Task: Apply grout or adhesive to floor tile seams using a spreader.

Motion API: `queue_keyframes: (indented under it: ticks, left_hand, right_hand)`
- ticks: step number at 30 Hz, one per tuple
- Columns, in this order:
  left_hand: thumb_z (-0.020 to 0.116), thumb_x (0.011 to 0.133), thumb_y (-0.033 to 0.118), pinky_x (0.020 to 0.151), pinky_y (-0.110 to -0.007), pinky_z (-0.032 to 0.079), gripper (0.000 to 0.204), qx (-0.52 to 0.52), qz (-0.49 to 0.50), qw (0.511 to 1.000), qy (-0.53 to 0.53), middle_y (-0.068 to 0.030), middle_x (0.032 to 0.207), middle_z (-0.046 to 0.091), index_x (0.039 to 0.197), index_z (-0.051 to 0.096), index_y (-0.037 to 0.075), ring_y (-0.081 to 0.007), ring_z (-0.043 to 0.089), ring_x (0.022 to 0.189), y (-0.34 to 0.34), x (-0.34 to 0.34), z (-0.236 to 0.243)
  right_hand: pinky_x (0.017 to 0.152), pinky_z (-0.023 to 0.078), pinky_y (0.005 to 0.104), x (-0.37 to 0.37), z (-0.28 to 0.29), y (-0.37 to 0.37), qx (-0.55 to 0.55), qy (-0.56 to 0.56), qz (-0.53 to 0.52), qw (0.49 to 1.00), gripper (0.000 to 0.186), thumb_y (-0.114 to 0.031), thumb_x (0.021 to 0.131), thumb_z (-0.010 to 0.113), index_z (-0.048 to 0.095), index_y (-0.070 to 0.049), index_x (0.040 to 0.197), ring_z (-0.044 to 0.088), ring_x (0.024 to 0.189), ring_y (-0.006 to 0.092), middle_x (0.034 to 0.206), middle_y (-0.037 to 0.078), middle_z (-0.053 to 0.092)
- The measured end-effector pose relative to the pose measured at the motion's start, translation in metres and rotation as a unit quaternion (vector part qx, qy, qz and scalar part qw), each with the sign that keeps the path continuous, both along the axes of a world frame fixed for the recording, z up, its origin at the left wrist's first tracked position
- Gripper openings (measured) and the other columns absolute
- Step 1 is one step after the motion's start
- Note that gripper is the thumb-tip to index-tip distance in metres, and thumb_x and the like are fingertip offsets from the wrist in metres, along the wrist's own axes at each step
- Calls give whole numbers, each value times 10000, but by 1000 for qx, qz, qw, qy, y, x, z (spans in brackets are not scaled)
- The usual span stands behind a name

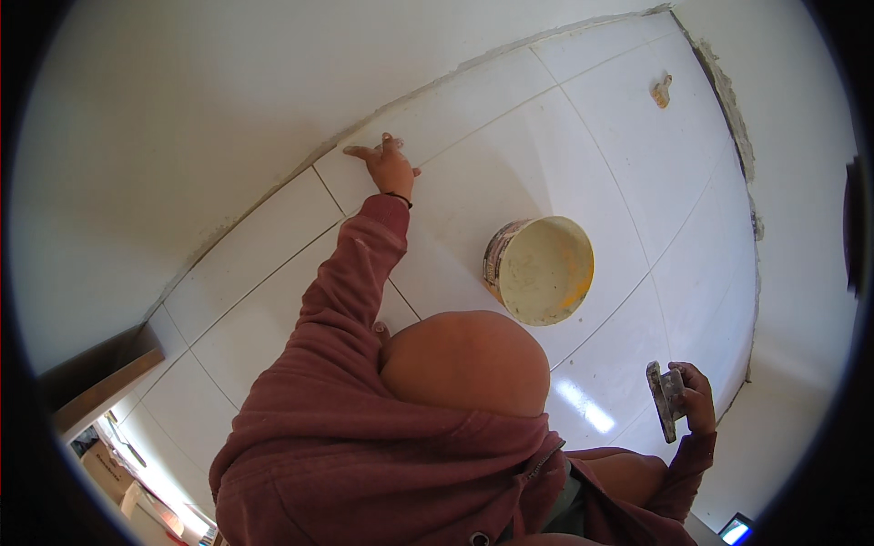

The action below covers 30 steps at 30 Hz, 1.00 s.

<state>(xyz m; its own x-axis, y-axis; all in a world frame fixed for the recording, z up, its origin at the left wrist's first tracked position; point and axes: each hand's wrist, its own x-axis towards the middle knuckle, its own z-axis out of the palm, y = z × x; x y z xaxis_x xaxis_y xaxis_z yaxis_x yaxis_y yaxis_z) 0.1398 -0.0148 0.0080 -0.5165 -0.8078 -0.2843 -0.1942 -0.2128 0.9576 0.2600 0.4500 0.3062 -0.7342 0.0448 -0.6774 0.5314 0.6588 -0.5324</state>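
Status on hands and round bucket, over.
Left hand spread over white floor tiles near off-white wall. Right hand gripping grimy grey flat tool. Round open bucket, cream inside with yellow smears, between them.

Looks like a room with building work on the go, can't tell if it's a home tbh. White floor tiles [628,155], plain pale walls [209,118], raw crumbly edges [728,102] along the bottom, plus a mucky bucket [497,257] and grubby flat tool [667,401].
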Motion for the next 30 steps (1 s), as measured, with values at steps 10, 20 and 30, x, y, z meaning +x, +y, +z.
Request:
queue_keyframes:
  ticks: [10,20,30]
  left_hand:
    - [444,856,186,416,-279,474,765,153,-219,962,-56,-77,770,597,1365,-122,114,-143,589,661,30,-57,11]
    - [540,816,229,738,-323,446,700,-190,-367,909,46,-38,822,573,1362,147,34,-201,577,733,51,33,22]
    - [458,846,282,778,-359,430,774,-17,-148,978,-143,-202,853,609,1312,-23,-106,-313,590,818,-24,15,-26]
  right_hand:
    - [730,439,253,0,4,-5,14,6,-2,1000,576,-189,565,470,483,26,1100,543,802,150,887,69,560]
    - [738,441,259,8,7,-1,-2,15,-4,1000,594,-202,560,472,478,35,1104,545,818,154,900,76,562]
    - [732,437,252,2,5,-3,-11,22,11,1000,578,-197,569,476,474,32,1100,541,799,148,885,68,557]
